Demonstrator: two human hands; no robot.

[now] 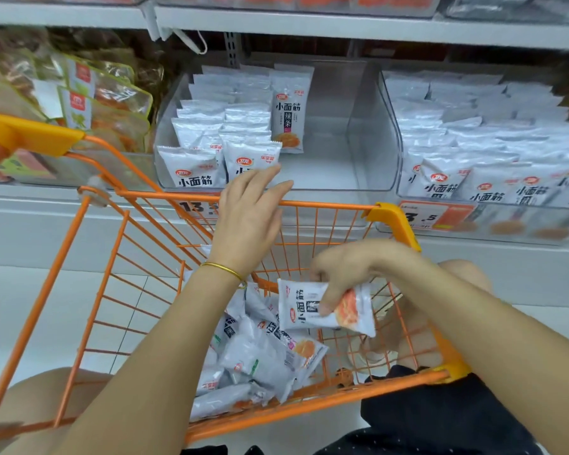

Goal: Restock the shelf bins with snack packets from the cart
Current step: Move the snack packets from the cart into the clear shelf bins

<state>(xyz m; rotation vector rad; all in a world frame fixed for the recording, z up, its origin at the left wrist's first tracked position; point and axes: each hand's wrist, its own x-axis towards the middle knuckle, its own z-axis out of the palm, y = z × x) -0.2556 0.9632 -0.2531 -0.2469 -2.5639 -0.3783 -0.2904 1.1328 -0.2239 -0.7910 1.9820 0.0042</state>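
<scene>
- A snack packet is pinched by the right grip at the lower centre-right of the frame, with the thumb pressed on its printed face. It is held above the loose pile of packets in the orange cart.
- The left grip is released, fingers straight. It is held over the cart's front rim, just before the middle bin at the centre of the frame.
- The bare right half of that bin is judged the place to be filled (its left half is lined with upright rows).
- The packet should be turned upright, printed face forward, as shown by the standing packet towards the back of the bin.
- It should be carried clear over the cart's rim, not dragged on the wire, and set against the neighbouring row so that toppling is avoided.
- The front packets may be steadied by the left grip while the new one is slid in.
</scene>
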